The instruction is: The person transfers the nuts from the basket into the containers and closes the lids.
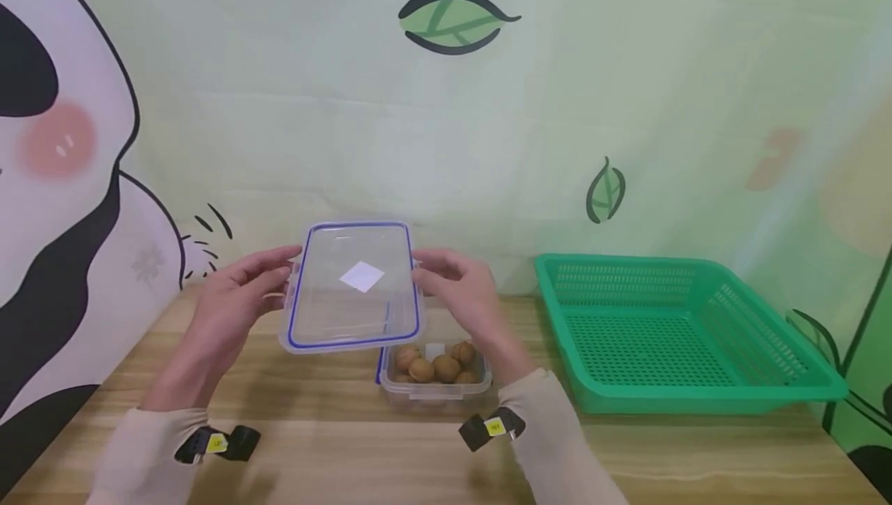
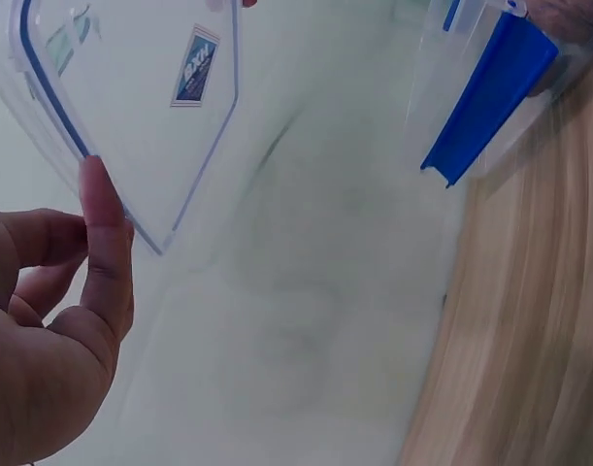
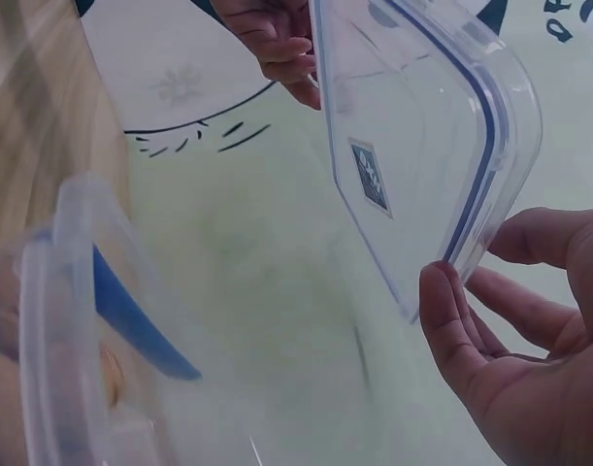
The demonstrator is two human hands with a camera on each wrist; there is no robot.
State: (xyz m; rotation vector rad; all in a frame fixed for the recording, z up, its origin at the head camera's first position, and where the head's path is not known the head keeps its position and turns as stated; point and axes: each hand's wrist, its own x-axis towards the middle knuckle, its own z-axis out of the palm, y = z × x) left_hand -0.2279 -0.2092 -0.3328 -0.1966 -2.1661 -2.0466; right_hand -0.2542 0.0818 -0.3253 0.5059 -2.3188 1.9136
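Observation:
Both hands hold up a clear plastic lid (image 1: pixel 327 257) with a blue seal and a diamond-shaped white label. My left hand (image 1: pixel 233 304) pinches its left edge; the thumb (image 2: pixel 104 199) shows at the rim in the left wrist view. On the opposite edge my right hand (image 1: pixel 463 288) pinches with thumb and fingers, seen closely at the lid's side (image 3: pixel 495 146) in the right wrist view. Below and behind the right forearm, a clear container (image 1: pixel 435 393) with blue clips (image 2: pixel 490 97) stands on the table, holding several walnuts (image 1: pixel 446 368). The lid overlaps the container's back left part in the head view.
A large green plastic basket (image 1: pixel 697 393) with a mesh bottom stands at the right of the wooden table (image 1: pixel 334 443). Behind the table hangs a pale green cloth (image 1: pixel 279 141) printed with leaves and a panda.

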